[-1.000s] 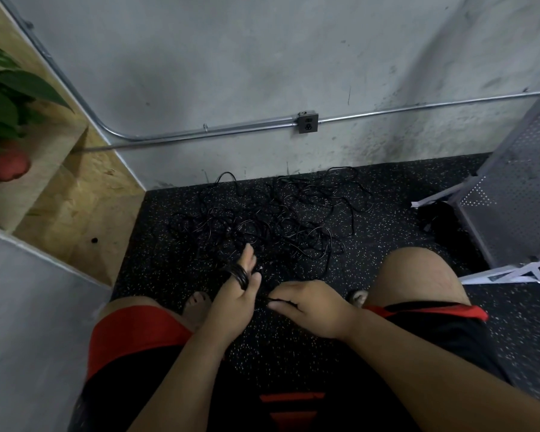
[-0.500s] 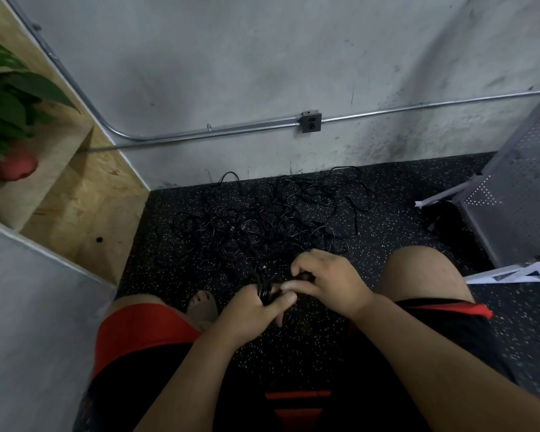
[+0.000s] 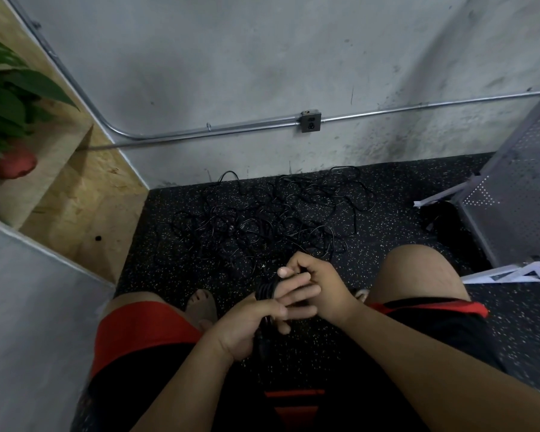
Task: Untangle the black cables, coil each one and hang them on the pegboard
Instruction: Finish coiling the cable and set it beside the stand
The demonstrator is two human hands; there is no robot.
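Head view: cable coil rings left fingers, thumb-pinned; right fingers curled, hold unclear.

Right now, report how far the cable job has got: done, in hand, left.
Done: nothing visible; the part of the grey perforated pegboard in view carries no coil. In hand: the left hand holds loops of one thin black cable round its fingers, and the right hand pinches that cable. Left: the tangled pile of black cables on the speckled dark floor, then every hanging.
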